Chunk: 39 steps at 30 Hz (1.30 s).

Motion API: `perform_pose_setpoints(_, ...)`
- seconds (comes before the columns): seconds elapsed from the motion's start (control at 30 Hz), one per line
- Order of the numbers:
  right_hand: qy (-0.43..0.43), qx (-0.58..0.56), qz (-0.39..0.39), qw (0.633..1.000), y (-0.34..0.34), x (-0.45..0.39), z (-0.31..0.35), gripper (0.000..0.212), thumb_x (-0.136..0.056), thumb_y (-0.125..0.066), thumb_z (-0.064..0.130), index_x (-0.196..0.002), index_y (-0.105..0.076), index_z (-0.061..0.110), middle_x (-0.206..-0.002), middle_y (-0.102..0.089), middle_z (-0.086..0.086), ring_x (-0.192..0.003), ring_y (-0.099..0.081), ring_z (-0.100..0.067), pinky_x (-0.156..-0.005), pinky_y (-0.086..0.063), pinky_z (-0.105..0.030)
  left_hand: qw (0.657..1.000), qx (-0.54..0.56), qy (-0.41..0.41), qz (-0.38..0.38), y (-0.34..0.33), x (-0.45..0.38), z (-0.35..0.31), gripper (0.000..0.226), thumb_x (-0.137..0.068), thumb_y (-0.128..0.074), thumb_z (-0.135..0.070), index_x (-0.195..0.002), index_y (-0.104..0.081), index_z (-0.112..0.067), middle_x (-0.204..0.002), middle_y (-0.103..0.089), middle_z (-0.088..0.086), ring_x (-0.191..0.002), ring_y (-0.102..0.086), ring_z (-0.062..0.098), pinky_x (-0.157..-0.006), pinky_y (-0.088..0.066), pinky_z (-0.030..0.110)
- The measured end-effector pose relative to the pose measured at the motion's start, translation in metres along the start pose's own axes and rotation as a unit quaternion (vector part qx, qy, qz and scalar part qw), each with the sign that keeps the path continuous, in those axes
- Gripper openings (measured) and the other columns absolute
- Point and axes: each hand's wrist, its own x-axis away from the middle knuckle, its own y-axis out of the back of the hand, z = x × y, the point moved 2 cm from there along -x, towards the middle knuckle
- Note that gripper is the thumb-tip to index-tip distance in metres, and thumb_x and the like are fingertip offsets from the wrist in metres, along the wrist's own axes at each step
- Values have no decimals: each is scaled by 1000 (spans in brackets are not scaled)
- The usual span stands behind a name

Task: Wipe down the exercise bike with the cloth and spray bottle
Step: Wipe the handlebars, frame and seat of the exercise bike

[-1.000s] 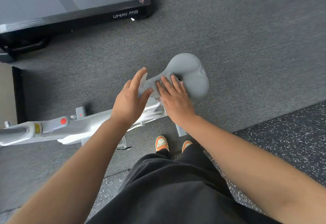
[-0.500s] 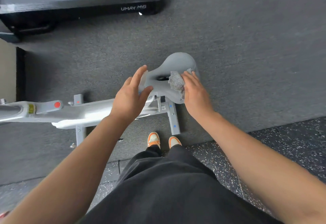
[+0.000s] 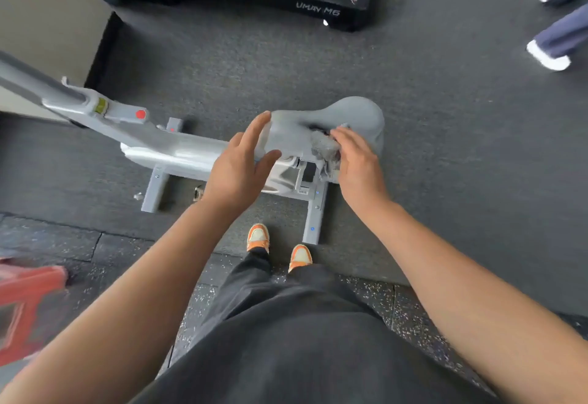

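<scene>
Head view shows the right hand pressing a bunched cloth on the saddle; the left hand, fingers straight, steadies its nose. I judge the frame unwiped; no spray bottle visible.

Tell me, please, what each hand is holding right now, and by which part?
The right hand holds the bunched cloth against the saddle. The left hand steadies the saddle's narrow front end, fingers straight.
</scene>
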Motion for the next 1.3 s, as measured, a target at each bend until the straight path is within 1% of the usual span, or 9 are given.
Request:
perform_pose_setpoints(0.13,27,-23,0,999,-7,-3,18,41,-91,-40,-7,-126,-59,4,-132,-57,-11,-122,-53,-23,-108,-38,-29,999,18,28,-38,13,29,13,60,-94,-57,-37,-147,-30,-31,-132,-54,4,-113,-54,24,-89,-47,40)
perform_pose_setpoints(0.23,51,-18,6,998,-15,-2,36,39,-91,-41,-6,-124,-60,3,-129,-59,-13,-118,-55,-25,-104,-37,-24,996,9,59,-64,24,54,27,59,-94,-56,-39,-146,-28,-35,-131,-54,3,-110,-54,24,-85,-47,39)
perform_pose_setpoints(0.47,134,-20,100,986,-57,15,102,42,-90,-40,-7,-125,-60,4,-127,-59,-13,-119,-53,-24,-105,-36,-20,979,16,138,-152,68,127,70,60,-94,-57,-41,-146,-29,-34,-126,-55,5,-106,-54,22,-78,-43,34)
perform_pose_setpoints(0.53,166,-22,122,978,-72,25,129,41,-90,-40,-7,-125,-59,3,-127,-59,-14,-119,-51,-22,-104,-28,-10,971,14,164,-174,84,153,84,60,-94,-57,-40,-147,-30,-32,-124,-55,6,-104,-53,22,-77,-43,34)
perform_pose_setpoints(0.6,191,-24,147,970,-91,38,159,41,-90,-40,-6,-124,-59,2,-126,-58,-15,-117,-53,-24,-102,-28,-9,963,7,184,-197,101,181,100,61,-94,-56,-40,-148,-29,-29,-129,-54,7,-110,-52,24,-81,-46,39)
perform_pose_setpoints(0.77,239,-53,192,950,-143,83,243,40,-89,-42,-5,-123,-60,1,-125,-59,-14,-117,-53,-25,-102,-24,-3,938,9,241,-250,148,265,147,61,-94,-56,-42,-148,-28,-32,-126,-55,8,-105,-53,24,-84,-46,39)
perform_pose_setpoints(1.0,306,-82,237,918,-215,161,363,38,-87,-45,-1,-119,-64,6,-121,-64,-9,-115,-54,-20,-103,-31,-13,884,35,309,-350,210,389,218,64,-92,-62,-37,-147,-31,-33,-122,-57,4,-98,-50,10,-82,-37,26)
perform_pose_setpoints(1.13,348,-101,258,896,-254,206,425,37,-87,-47,-2,-118,-64,8,-118,-65,-5,-111,-53,-11,-101,-29,-4,857,34,329,-395,242,454,255,64,-92,-63,-35,-148,-34,-29,-117,-58,8,-102,-54,17,-87,-42,32)
perform_pose_setpoints(1.3,381,-121,295,868,-296,251,493,38,-87,-48,-4,-119,-64,9,-119,-64,-4,-111,-52,-6,-101,-32,-6,811,46,376,-446,274,521,289,62,-92,-61,-39,-147,-32,-39,-106,-55,2,-95,-53,14,-86,-40,28)
